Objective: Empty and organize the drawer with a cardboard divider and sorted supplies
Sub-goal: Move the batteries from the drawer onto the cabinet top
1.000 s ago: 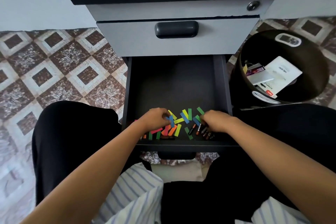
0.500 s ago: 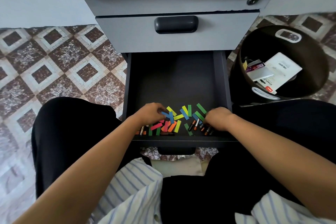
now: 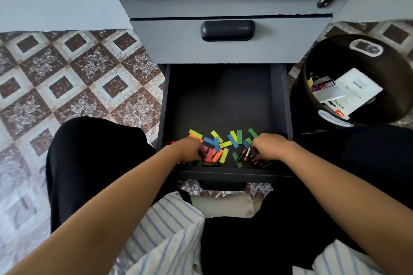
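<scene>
Two hands are placed inside the open drawer [image 3: 223, 100], just behind its front wall [image 3: 232, 175], the nearest edge, which lies under both wrists. The left hand [image 3: 190, 148] is curled down onto the left end of a scatter of coloured strips [image 3: 220, 147]. Whether any strip is pinched cannot be told, as the fingertips are hidden under the knuckles. The right hand [image 3: 267, 147] is curled likewise over a cluster of small cylinders [image 3: 244, 155], possibly batteries or pens, and its hold cannot be told either.

The strips are spread flat between the two hands, inward of each, with long axes pointing every way, so no single line of approach is favoured. The left hand is judged nearer the pink and orange strips, the right nearer the green and blue ones and the cylinders.

Beyond the fingertips the drawer floor is bare to its back, so room for gathering is offered there. A side wall stands outward of each hand. Farther off, a closed upper drawer [image 3: 227, 51] overhangs the back. A bin [image 3: 393, 69] holding packets is set outward of the right hand, so anything carried there would have to be lifted over the right wall.
</scene>
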Demonstrator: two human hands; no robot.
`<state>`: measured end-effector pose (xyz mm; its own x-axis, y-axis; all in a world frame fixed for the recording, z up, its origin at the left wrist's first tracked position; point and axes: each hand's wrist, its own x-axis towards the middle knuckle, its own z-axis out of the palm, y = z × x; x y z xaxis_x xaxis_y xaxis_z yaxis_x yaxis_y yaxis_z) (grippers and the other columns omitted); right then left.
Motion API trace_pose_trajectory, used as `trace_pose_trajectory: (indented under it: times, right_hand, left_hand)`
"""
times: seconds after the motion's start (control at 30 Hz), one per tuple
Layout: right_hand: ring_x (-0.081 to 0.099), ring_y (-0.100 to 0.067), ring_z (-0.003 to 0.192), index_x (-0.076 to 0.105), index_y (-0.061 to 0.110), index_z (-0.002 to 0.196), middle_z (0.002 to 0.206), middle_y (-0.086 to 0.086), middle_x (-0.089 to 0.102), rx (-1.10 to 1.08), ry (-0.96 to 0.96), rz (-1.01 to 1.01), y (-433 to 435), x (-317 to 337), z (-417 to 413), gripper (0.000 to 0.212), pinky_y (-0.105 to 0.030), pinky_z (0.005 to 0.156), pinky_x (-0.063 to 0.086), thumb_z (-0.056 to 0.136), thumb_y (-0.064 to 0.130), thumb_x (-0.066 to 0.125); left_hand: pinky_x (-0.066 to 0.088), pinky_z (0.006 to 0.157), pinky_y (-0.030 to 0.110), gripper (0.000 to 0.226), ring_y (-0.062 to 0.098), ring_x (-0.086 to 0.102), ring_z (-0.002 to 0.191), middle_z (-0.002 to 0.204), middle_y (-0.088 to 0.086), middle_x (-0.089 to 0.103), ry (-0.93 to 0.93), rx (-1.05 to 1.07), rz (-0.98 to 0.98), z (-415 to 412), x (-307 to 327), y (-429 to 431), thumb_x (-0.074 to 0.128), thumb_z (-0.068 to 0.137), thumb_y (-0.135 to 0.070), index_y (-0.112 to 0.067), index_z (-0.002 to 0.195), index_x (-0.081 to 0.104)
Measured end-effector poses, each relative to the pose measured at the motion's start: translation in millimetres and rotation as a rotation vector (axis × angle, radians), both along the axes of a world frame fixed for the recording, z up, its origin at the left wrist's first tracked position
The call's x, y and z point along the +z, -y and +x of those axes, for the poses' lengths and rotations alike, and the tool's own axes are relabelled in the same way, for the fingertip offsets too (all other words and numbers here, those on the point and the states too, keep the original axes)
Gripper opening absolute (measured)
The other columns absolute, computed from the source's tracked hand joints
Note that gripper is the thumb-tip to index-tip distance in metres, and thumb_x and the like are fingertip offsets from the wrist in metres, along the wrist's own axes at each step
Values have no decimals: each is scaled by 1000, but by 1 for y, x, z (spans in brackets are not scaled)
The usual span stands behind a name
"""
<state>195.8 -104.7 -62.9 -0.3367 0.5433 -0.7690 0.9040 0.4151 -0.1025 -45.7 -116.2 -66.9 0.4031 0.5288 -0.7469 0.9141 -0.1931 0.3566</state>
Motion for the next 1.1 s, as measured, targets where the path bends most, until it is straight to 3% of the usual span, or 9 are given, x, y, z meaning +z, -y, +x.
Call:
trace_pose_trajectory:
  times: [0.1,0.2,0.33,0.43,0.57,0.7,0.8,0.9,1.1]
  right_hand:
    - [50,-19,80,60,13,96,92,-3,55,-81,-95,1,0,3,-5,11,-25,54,36,92,21,54]
    - [54,-17,82,63,15,105,103,-5,63,-151,-160,-10,1,2,-10,18,-29,65,44,93,24,54]
    - [55,-17,82,61,14,107,104,-5,63,-170,-188,-2,0,3,-13,20,-28,64,44,95,27,51]
    - [55,-17,81,63,14,108,105,-5,63,-196,-227,11,-1,6,-17,20,-26,63,42,95,25,51]
    - [60,-19,98,66,14,106,107,-2,64,-230,-358,30,-3,13,-36,20,-27,75,45,93,22,52]
    - [56,-22,108,63,19,118,117,-5,59,-105,-426,81,-1,14,-72,27,-32,82,46,94,22,51]
    - [54,-27,109,60,16,123,116,-9,56,10,-446,137,1,4,-101,30,-33,80,45,95,22,49]
    - [52,-29,112,61,15,121,118,-9,54,149,-408,227,1,-6,-124,29,-35,82,45,95,17,47]
    - [39,-31,121,54,15,124,133,-8,45,477,-247,380,3,-10,-145,31,-40,92,37,95,13,45]
  left_hand:
    - [40,92,26,29,19,56,110,120,5,64,14,-34,-64,10,-3,0,53,94,-16,-10,119,65]
    - [40,92,30,31,21,55,109,119,6,63,6,-74,-107,19,-6,-1,51,96,-26,-10,119,64]
    - [40,89,30,31,21,52,102,117,9,59,-5,-71,-162,27,-10,-3,50,96,-25,-7,116,65]
    - [42,81,31,26,17,50,89,102,8,60,10,4,-193,22,-6,-8,52,94,-21,-5,107,68]
    - [40,64,21,21,10,49,69,83,0,58,119,234,-146,-5,20,-26,53,93,-16,-6,106,66]
    - [47,68,21,19,14,56,81,93,7,60,259,553,-66,-35,42,-43,56,91,-9,-3,109,60]
    - [48,56,14,27,10,55,71,84,6,57,366,762,-37,-47,48,-45,54,91,-1,-2,118,56]
    - [47,56,13,30,9,53,69,83,7,55,379,813,-13,-52,47,-43,51,92,1,-3,121,56]
    - [50,61,19,12,13,54,68,76,8,56,356,868,10,-47,44,-39,54,87,2,-4,97,58]
